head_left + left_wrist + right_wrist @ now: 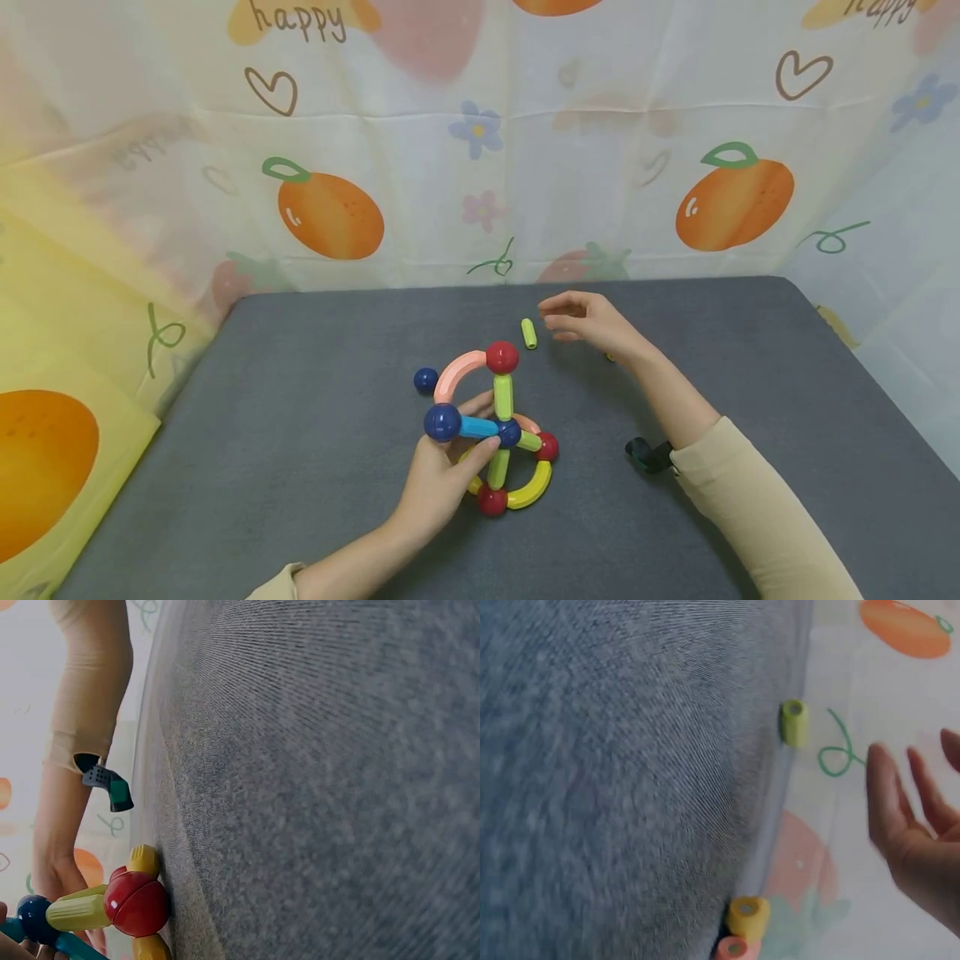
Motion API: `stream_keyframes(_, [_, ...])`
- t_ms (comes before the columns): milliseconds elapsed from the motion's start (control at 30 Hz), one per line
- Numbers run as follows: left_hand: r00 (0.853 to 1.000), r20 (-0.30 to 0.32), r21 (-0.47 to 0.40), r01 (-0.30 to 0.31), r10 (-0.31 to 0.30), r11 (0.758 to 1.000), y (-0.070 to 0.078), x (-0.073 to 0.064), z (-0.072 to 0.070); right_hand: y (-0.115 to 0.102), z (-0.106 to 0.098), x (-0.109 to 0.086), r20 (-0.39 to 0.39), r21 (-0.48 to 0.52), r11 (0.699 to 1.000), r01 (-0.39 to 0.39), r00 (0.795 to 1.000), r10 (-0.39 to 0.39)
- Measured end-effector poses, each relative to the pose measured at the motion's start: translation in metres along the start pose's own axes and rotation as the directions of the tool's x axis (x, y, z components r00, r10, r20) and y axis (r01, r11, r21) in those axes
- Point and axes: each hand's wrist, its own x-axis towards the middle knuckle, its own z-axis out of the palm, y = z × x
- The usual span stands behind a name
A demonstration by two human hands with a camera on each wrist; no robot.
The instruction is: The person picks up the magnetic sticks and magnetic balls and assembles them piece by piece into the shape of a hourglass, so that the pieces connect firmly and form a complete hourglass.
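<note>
My left hand (438, 487) grips a ball-and-rod construction toy near its centre, with the thumb at the middle dark blue ball (509, 433). Light green rods (503, 397), a blue rod (478, 427) and curved pink (459, 372) and yellow (534, 490) pieces join red and blue balls into a frame. In the left wrist view, a red ball (136, 904) of it sits low, close over the grey cloth. My right hand (588, 321) hovers with loosely bent fingers and nothing in them, just right of a loose light green rod (528, 333).
A loose dark blue ball (426, 381) lies left of the frame on the grey table (315, 467). Loose yellow (748, 919) and pink (733, 947) pieces show in the right wrist view. A dark device (648, 456) is at the right cuff. Printed cloth (420, 208) hangs behind the table.
</note>
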Motion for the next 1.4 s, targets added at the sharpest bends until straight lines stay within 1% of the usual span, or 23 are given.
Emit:
stream_keyframes(67, [1.000, 0.023, -0.006, -0.012, 0.012, 1.000, 0.000, -0.001, -0.001, 0.003, 0.003, 0.005, -0.016, -0.025, 0.999, -0.033, 0.999, 0.032])
stream_keyframes(167, [0.999, 0.043, -0.006, -0.013, 0.014, 1.000, 0.000, -0.002, -0.002, 0.007, 0.007, 0.013, -0.041, -0.057, 0.995, -0.087, 0.996, 0.084])
stream_keyframes(333, [0.999, 0.030, 0.022, 0.018, -0.018, 1.000, 0.000, -0.003, -0.002, 0.011, 0.014, 0.025, -0.112, -0.139, 0.976, -0.169, 0.982, 0.154])
stream_keyframes(433, [0.999, 0.016, 0.031, 0.038, -0.038, 0.999, 0.001, -0.003, -0.002, 0.013, 0.017, 0.031, -0.149, -0.210, 0.956, -0.206, 0.973, 0.177])
stream_keyframes(500, [0.999, 0.013, 0.025, 0.037, -0.037, 0.999, 0.001, -0.003, -0.002, 0.013, 0.018, 0.035, -0.162, -0.255, 0.940, -0.226, 0.969, 0.188])
stream_keyframes(567, [0.999, 0.014, 0.021, 0.035, -0.036, 0.999, 0.001, -0.003, -0.002, 0.013, 0.019, 0.037, -0.168, -0.295, 0.925, -0.238, 0.966, 0.195])
stream_keyframes(667, [0.999, 0.017, 0.020, 0.037, -0.037, 0.999, 0.001, -0.003, -0.002, 0.014, 0.020, 0.039, -0.165, -0.328, 0.912, -0.247, 0.965, 0.202])
stream_keyframes(833, [0.998, 0.021, 0.021, 0.057, -0.057, 0.998, 0.001, -0.002, -0.003, 0.015, 0.025, 0.043, -0.154, -0.406, 0.885, -0.230, 0.971, 0.182])
stream_keyframes(900, [0.998, 0.019, 0.021, 0.066, -0.067, 0.998, 0.001, -0.002, -0.003, 0.015, 0.026, 0.044, -0.149, -0.426, 0.879, -0.215, 0.975, 0.167])
stream_keyframes(967, [0.997, 0.016, 0.022, 0.075, -0.075, 0.997, 0.002, -0.002, -0.003, 0.015, 0.028, 0.045, -0.141, -0.428, 0.882, -0.198, 0.978, 0.151])
stream_keyframes(1033, [0.997, 0.014, 0.024, 0.079, -0.079, 0.997, 0.002, -0.002, -0.003, 0.014, 0.028, 0.045, -0.128, -0.415, 0.891, -0.183, 0.982, 0.143])
stream_keyframes(1100, [0.997, 0.016, 0.024, 0.078, -0.079, 0.997, 0.002, -0.002, -0.003, 0.015, 0.028, 0.046, -0.100, -0.417, 0.895, -0.156, 0.987, 0.126])
stream_keyframes(1267, [0.997, 0.019, 0.019, 0.080, -0.081, 0.997, 0.001, -0.002, -0.003, 0.018, 0.026, 0.046, -0.038, -0.441, 0.892, -0.098, 0.995, 0.091])
stream_keyframes(1400, [0.996, 0.027, 0.014, 0.080, -0.080, 0.997, 0.000, -0.001, -0.003, 0.020, 0.027, 0.046, -0.041, -0.454, 0.887, -0.084, 0.996, 0.074])
